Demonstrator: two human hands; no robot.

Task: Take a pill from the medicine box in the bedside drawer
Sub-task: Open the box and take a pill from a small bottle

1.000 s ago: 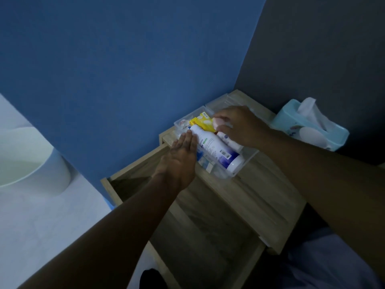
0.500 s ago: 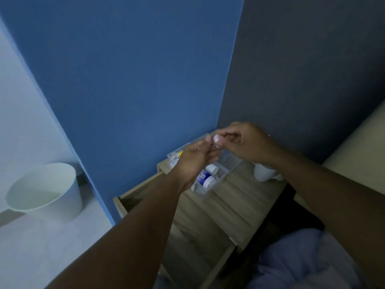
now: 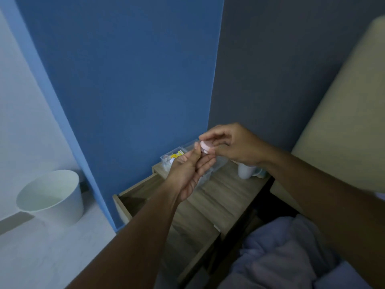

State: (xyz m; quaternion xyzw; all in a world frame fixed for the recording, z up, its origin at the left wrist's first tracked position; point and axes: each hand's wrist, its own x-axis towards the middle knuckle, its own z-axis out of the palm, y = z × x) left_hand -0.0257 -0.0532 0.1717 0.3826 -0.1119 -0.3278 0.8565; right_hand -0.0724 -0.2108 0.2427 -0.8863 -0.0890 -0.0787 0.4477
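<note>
Pill bottle's [image 3: 203, 152] one pink cap [image 3: 206, 146] sits pinched in your right hand [image 3: 235, 147]; left hand [image 3: 188, 174] grips the bottle above one box [image 3: 218, 163].

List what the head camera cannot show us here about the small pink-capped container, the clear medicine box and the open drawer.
- Container: body hidden by both hands; contents unknown.
- Clear box: mostly behind the left hand; labels too small.
- Drawer: inside dark, crossed by the left forearm.
- Right hand: cap on or off, unclear.
</note>
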